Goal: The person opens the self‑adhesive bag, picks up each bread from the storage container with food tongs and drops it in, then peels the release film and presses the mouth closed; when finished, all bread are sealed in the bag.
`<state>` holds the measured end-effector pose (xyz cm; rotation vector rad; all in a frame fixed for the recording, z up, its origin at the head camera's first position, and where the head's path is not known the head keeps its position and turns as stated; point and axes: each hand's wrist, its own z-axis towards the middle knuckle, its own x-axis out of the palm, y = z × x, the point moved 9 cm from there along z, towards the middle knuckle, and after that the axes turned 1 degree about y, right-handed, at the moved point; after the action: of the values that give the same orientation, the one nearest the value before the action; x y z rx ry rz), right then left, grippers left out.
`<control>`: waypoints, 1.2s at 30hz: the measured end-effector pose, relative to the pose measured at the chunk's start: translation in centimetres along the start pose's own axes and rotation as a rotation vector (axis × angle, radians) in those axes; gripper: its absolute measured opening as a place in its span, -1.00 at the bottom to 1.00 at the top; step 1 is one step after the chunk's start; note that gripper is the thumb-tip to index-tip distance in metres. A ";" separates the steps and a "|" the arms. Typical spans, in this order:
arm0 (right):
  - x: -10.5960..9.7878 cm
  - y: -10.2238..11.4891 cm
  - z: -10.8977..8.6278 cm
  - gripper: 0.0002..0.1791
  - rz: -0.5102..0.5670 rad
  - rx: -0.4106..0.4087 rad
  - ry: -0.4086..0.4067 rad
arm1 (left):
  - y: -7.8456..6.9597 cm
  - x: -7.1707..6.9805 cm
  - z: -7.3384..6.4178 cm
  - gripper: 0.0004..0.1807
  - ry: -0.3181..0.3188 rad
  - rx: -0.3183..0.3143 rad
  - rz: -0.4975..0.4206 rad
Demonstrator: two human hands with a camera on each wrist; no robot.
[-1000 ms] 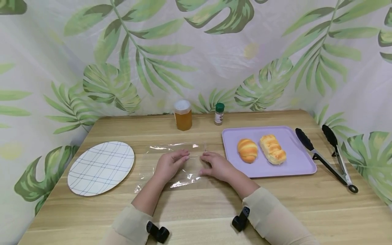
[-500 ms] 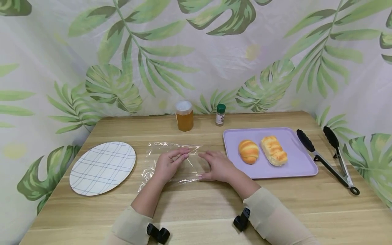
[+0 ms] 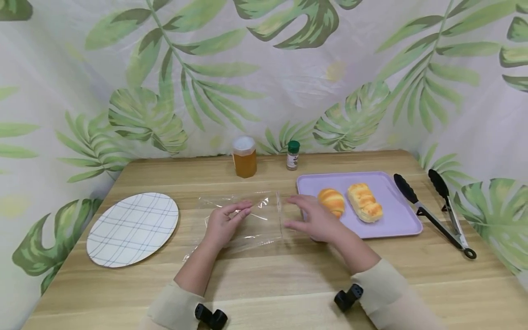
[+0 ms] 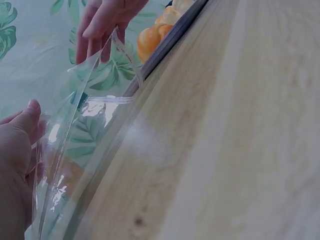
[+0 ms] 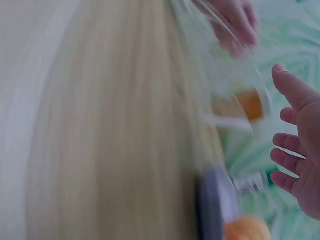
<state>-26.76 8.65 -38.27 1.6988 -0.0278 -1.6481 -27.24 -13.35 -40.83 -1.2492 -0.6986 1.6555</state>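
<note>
A clear plastic bag (image 3: 260,224) lies over the wood table in the head view, its mouth to the right. My left hand (image 3: 222,224) pinches the bag's upper layer between thumb and fingers; in the left wrist view the film rises off the table beside that hand (image 4: 15,170). Just right of the bag's mouth is my right hand (image 3: 317,220), holding nothing. Its thumb and fingers are spread in the right wrist view, where the hand (image 5: 305,135) stands apart from the film. In the head view it partly covers a round striped bun (image 3: 332,201).
The bun and a longer bread loaf (image 3: 365,203) sit on a purple tray (image 3: 400,224). Tongs (image 3: 439,224) lie right of it. A checked plate (image 3: 132,229) is at the left. A honey-coloured jar (image 3: 245,160) and a green-capped shaker (image 3: 293,156) stand behind.
My right hand has let go of the bag's edge and moved right, over the tray's near left corner. The left hand keeps its pinch on the bag in about the same place.
</note>
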 end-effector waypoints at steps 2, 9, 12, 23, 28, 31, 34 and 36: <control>-1.9 -1.5 -1.2 -0.30 0.014 0.011 -0.053 | 0.2 0.1 0.0 -0.83 0.001 -0.007 0.002; -7.6 -9.2 -6.5 -0.29 -0.051 0.177 -0.176 | 0.4 0.3 0.1 -0.83 0.011 -0.020 -0.006; -9.9 -12.1 -9.0 -0.27 -0.099 0.260 -0.217 | 0.5 0.4 0.1 -0.83 0.011 -0.024 -0.009; -14.0 -21.8 -17.1 -0.04 -0.166 0.583 -0.207 | 0.6 0.1 0.0 -0.82 0.000 -0.042 0.005; -14.2 -24.3 -18.9 0.05 -0.153 0.664 -0.246 | 0.4 -0.2 -0.1 -0.83 -0.021 -0.017 0.048; -14.3 -25.8 -19.8 0.11 -0.145 0.710 -0.274 | 0.6 0.1 -0.1 -0.82 -0.004 -0.028 0.036; -14.2 -26.9 -20.6 0.15 -0.130 0.761 -0.274 | 0.7 0.4 0.0 -0.80 0.013 -0.042 0.016; -13.9 -27.6 -21.0 0.17 -0.112 0.799 -0.259 | 0.7 0.5 0.0 -0.80 0.016 -0.050 0.008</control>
<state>-23.99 45.57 -43.12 2.0461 -0.8251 -2.0932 -27.52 -13.18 -41.60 -1.3009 -0.7303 1.6422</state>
